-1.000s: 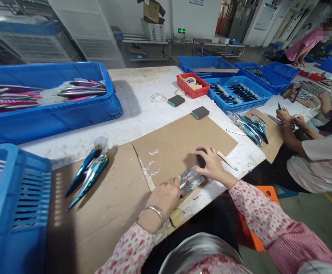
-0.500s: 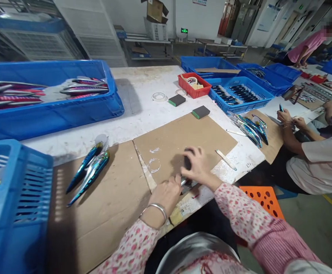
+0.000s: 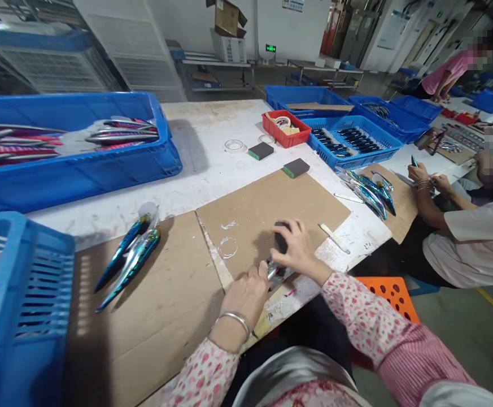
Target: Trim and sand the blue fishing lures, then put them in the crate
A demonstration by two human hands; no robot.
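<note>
Near the front edge of the table, my left hand (image 3: 248,294) is closed around a silvery fishing lure (image 3: 273,272), mostly hidden by my fingers. My right hand (image 3: 299,249) grips a dark sanding block (image 3: 280,237), fingers curled over its edges, right beside the lure. Beneath both lies a flat cardboard sheet (image 3: 267,198) with white ring marks. On the cardboard to the left rest two blue-green lures (image 3: 134,254) side by side, with clear lips. Two more black-and-green sanding blocks (image 3: 296,168) sit beyond my hands.
A blue crate (image 3: 77,178) of pink and silver lures stands back left, a blue basket (image 3: 45,282) nearer. Ahead are a red tray (image 3: 295,138) with tape rolls and a blue tray (image 3: 348,155) of dark lures. A thin stick (image 3: 334,238) lies right; a co-worker (image 3: 462,226) sits beyond.
The whole view has shifted slightly. Both hands keep their grips, and the sanding block stays close to the lure, a bit more of which shows between my hands.
</note>
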